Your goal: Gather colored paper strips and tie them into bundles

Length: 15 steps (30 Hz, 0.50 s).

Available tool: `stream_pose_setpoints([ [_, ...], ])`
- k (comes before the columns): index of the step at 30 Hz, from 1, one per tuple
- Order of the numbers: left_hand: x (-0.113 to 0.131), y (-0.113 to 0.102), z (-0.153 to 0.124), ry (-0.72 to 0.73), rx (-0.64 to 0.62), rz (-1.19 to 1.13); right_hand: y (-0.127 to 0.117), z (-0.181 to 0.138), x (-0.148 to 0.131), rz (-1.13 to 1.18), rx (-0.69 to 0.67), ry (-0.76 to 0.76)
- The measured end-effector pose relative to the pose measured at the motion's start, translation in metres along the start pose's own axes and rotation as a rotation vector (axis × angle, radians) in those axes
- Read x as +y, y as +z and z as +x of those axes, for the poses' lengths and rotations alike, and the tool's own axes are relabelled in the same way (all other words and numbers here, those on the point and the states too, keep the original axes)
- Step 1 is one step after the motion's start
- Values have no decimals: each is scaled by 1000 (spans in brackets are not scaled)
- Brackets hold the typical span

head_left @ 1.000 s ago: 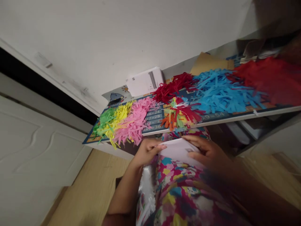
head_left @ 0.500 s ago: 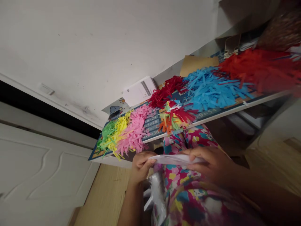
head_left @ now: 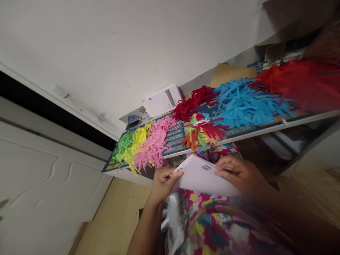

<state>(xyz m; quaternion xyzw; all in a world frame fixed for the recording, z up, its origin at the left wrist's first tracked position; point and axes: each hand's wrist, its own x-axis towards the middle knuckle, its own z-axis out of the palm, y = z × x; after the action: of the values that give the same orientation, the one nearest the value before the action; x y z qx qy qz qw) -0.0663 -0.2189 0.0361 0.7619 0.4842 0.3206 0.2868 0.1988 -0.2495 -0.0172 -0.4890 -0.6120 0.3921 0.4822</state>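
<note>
Over my lap, both hands hold a folded white sheet of paper [head_left: 199,179], its face with a small dark printed mark turned up. My left hand [head_left: 165,180] pinches its left edge, thumb on top. At the right edge my right hand [head_left: 236,173] grips it between thumb and fingers. Just beyond the paper, a bundle of mixed-colour paper strips [head_left: 202,129] lies at the table's front edge. Pink strips [head_left: 154,141] lie to its left and blue strips [head_left: 255,102] to its right.
The narrow table [head_left: 175,153] also bears green strips [head_left: 124,146], yellow strips [head_left: 142,136], dark red strips [head_left: 193,102] and bright red strips [head_left: 305,83]. White printed sheets [head_left: 162,101] are stacked by the wall, near a brown paper piece [head_left: 231,73]. A silvery object [head_left: 175,216] lies beside my lap.
The paper has tilted from nearly edge-on to showing its broad printed face. Both hands still grip its ends. The whole view has shifted slightly.
</note>
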Motion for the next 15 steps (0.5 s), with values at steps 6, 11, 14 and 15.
stream_pose_setpoints([
  [6,3,19,8,-75,-126,-65,5,17,-2,-131,-32,4],
  [11,7,23,16,-25,-165,-72,3,24,2,-60,-20,19],
  [14,7,23,24,7,-199,-57,-1,29,5,-30,-20,56],
  [15,5,24,28,4,-218,-67,-2,31,6,-24,-18,67],
])
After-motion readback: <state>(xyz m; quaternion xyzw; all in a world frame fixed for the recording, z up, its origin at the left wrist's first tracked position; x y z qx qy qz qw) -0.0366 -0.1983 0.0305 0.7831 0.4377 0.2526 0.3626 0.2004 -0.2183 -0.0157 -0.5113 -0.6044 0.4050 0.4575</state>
